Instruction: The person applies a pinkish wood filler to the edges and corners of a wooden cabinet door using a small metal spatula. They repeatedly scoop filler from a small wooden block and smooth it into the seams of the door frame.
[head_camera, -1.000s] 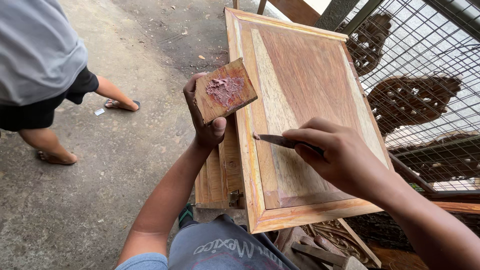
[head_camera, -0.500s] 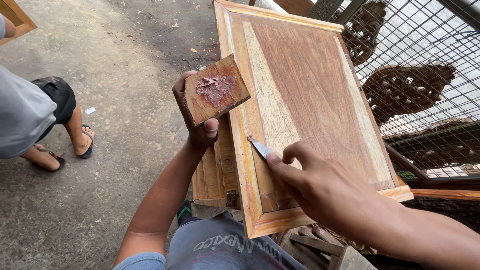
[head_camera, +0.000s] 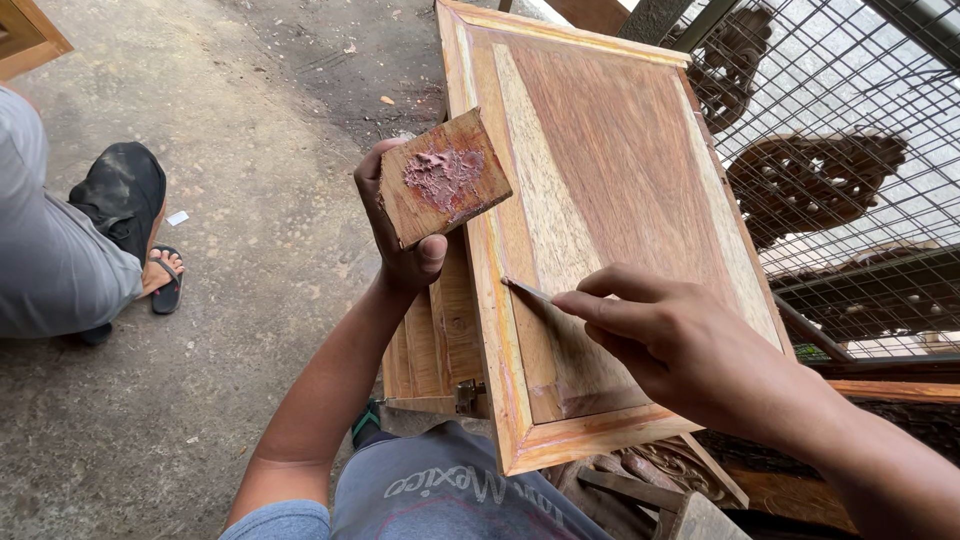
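L hand (head_camera: 400, 235) is closed around a small wood offcut (head_camera: 445, 180), thumb under the lower edge, fingers behind. Block is tilted, held just off the panel's left rail, and acts as a palette w/ a blob of pinkish-red filler (head_camera: 443, 172) in the middle of its face. R hand (head_camera: 680, 340) is pinched shut on a thin putty blade (head_camera: 528, 290), index finger along the top. Blade tip touches the wooden door panel (head_camera: 600, 190) at the groove between left rail and inset field, approx mid-height. Panel lies flat on a stack of similar frames (head_camera: 430, 345), near edge at the person's lap.

Risks, my read:
- block is tilted w/ filler on the open face, so the blob could slide or drop onto the panel or shorts
- blade angle looks shallow; too much push and the tip may gouge the soft inset or skip out of the groove
- panel isn't clamped as far as I can see, so side load from the blade could shift it on the stack

Containers: none proper in view, no tub or tin. Only the offcut holds material, and it's a thin smear rather than a heap.

Another person (head_camera: 70, 250) crouches at left in sandals, well apart. Wire mesh (head_camera: 850, 120) at right w/ carved pieces behind.
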